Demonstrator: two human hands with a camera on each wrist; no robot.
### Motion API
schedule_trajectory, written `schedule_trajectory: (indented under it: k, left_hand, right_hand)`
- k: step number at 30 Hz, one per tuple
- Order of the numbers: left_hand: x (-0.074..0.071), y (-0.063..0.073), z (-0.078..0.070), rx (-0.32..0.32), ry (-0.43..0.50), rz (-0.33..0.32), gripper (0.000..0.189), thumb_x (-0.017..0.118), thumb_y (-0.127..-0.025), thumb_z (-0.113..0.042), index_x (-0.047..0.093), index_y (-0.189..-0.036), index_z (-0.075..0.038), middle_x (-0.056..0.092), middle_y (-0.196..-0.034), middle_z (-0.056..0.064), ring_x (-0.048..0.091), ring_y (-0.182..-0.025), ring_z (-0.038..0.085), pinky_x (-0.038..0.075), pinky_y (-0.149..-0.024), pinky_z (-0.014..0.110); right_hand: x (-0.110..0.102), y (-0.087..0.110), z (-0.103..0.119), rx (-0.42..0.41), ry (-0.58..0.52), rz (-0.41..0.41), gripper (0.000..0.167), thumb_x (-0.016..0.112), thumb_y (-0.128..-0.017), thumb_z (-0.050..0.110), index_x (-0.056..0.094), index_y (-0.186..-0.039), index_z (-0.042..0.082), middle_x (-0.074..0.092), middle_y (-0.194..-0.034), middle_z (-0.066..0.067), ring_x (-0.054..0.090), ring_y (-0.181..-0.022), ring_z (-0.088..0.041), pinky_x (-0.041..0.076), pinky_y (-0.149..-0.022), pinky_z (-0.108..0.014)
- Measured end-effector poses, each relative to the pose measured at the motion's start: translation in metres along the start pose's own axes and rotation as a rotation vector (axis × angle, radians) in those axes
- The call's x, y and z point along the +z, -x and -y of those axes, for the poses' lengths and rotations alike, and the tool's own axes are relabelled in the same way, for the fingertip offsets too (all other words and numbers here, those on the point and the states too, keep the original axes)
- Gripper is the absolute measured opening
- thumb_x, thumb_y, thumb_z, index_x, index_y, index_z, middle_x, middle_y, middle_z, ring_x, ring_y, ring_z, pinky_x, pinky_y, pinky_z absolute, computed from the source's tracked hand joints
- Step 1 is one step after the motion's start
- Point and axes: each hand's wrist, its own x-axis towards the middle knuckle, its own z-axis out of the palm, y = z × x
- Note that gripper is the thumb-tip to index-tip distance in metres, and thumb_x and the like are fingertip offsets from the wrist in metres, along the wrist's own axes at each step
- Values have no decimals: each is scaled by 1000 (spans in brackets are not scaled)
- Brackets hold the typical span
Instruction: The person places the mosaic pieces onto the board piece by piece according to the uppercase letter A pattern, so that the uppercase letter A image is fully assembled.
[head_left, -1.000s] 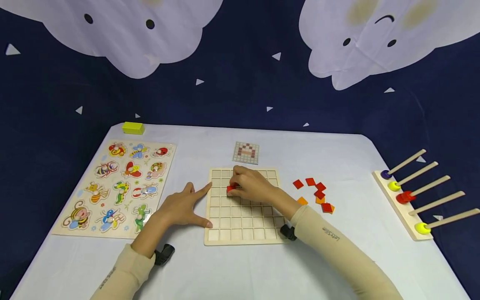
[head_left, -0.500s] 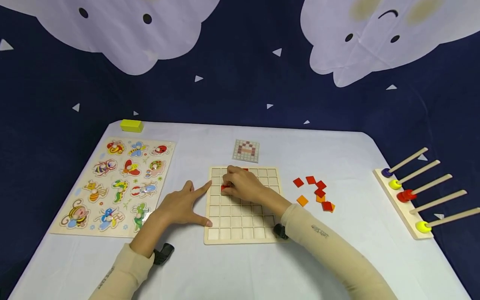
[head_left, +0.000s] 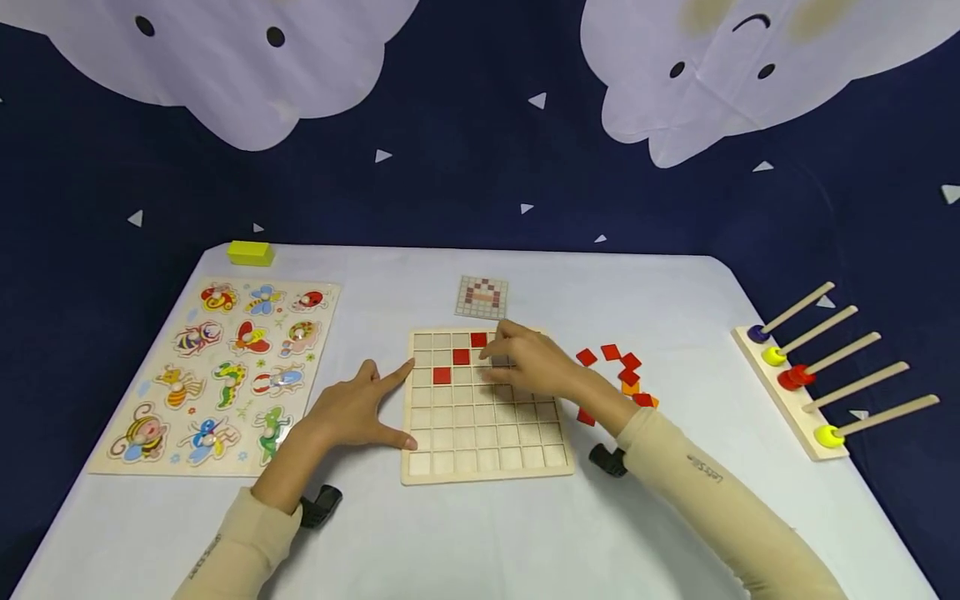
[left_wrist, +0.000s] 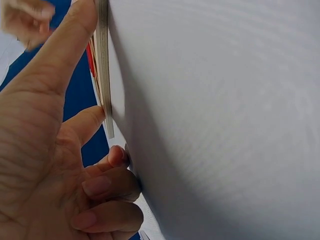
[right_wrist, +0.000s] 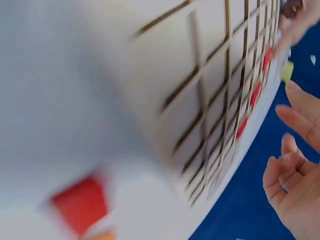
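Observation:
A wooden grid board [head_left: 487, 477] lies in the middle of the white table. Three red square tiles [head_left: 442, 376] sit in its upper cells along a diagonal. My left hand [head_left: 352, 417] touches the board's left edge with spread thumb and index finger; its other fingers are bent, as the left wrist view shows. Over the board's upper right part is my right hand [head_left: 532, 362], its fingers loosely bent and nothing between them. The right wrist view shows that hand [right_wrist: 300, 165] with fingers apart. Loose red tiles [head_left: 611, 352] and orange tiles lie right of the board.
A small pattern card [head_left: 482, 297] lies behind the board. On the left is an insect peg puzzle [head_left: 247, 417], with a yellow-green block [head_left: 251, 253] behind it. A wooden peg stand [head_left: 787, 392] with coloured beads stands near the right edge.
My right hand has let go of a red tile, which now sits in a third-row cell, and has moved right across the board. The left hand stays at the board's edge.

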Motion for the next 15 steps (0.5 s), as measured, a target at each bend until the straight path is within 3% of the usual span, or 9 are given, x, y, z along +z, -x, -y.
schedule_trajectory:
  k: [7, 15]
  left_hand:
    - [-2, -1, 2, 3, -4, -3, 119, 83, -57, -71, 35, -155, -24, 44, -98, 10, 40, -61, 18, 35, -51, 31]
    - [-2, 0, 0, 13, 2, 4, 119, 84, -57, -69, 35, -155, -22, 42, -95, 9, 38, -60, 18, 34, -51, 31]
  right_hand:
    - [-23, 63, -33, 111, -44, 14, 27, 82, -81, 21, 78, -104, 7, 57, -92, -6, 53, -86, -21, 43, -70, -28]
    - [-17, 116, -51, 241, 32, -46, 25, 89, -73, 27, 78, -91, 13, 53, -87, 3, 51, -82, -13, 44, -72, -31]
